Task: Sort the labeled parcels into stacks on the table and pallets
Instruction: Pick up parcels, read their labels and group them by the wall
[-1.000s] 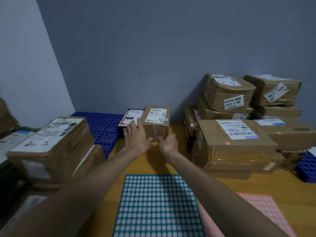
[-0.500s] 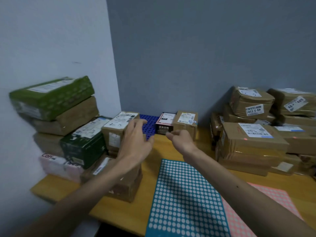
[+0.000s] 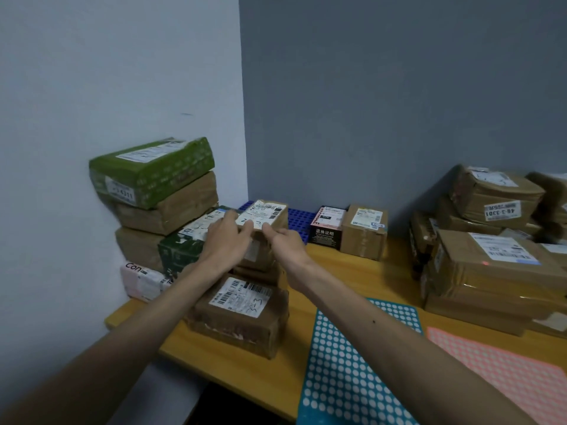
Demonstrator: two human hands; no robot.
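Observation:
A brown parcel (image 3: 266,213) with a white label tops a short stack at the table's left end. Under it lies a brown parcel marked 3-3 (image 3: 242,308). My left hand (image 3: 226,240) lies with straight fingers on the top parcel's near left corner. On the parcel's near edge, the fingertips of my right hand (image 3: 285,244) touch it. Neither hand wraps round it. Against the left wall stand a green parcel (image 3: 153,170), a brown one (image 3: 171,205) and a dark green box (image 3: 181,251).
A black box (image 3: 326,230) and a small brown box (image 3: 365,233) stand by the blue pallet (image 3: 298,219) at the back. A tall pile of brown parcels (image 3: 491,268) fills the right. A teal dotted mat (image 3: 346,363) and a pink mat (image 3: 506,372) lie on the wooden table (image 3: 346,271).
My view has swung left from the small brown box. Both hands left that box, crossed over to the left stack and now touch its top parcel.

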